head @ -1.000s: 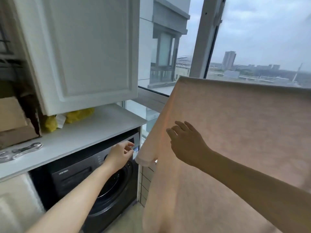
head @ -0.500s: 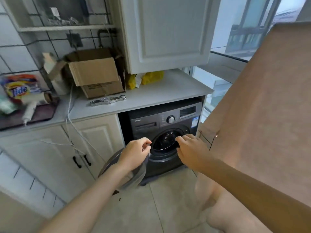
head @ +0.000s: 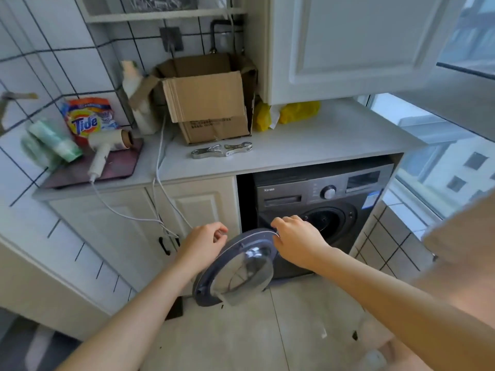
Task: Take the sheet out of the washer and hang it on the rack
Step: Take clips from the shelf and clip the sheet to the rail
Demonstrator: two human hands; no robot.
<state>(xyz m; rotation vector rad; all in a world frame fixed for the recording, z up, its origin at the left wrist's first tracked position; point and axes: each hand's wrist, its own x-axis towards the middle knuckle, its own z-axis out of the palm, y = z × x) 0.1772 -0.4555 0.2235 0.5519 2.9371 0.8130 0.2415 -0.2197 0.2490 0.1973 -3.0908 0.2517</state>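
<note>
The dark grey washer (head: 289,199) sits under the white counter, and its round door (head: 241,266) is swung open toward me. The drum opening (head: 328,220) looks dark, with no cloth visible inside. A pinkish-beige sheet (head: 460,250) hangs at the right edge of view, and its upper end is out of frame. My right hand (head: 297,242) curls its fingers over the top rim of the door. My left hand (head: 203,245) hovers just left of the door with loosely curled fingers and holds nothing.
On the counter (head: 308,140) are a cardboard box (head: 206,103), metal clips (head: 222,151), yellow bags (head: 297,112), a Tide bag (head: 85,119) and a hair dryer (head: 107,145) whose cord hangs over the cabinet doors. A wall cabinet (head: 348,44) hangs above. Tiled floor lies in front.
My view has swung from the hung sheet and window down to the washer. The door has swung further open. My left hand has come off it and my right hand now holds its rim.
</note>
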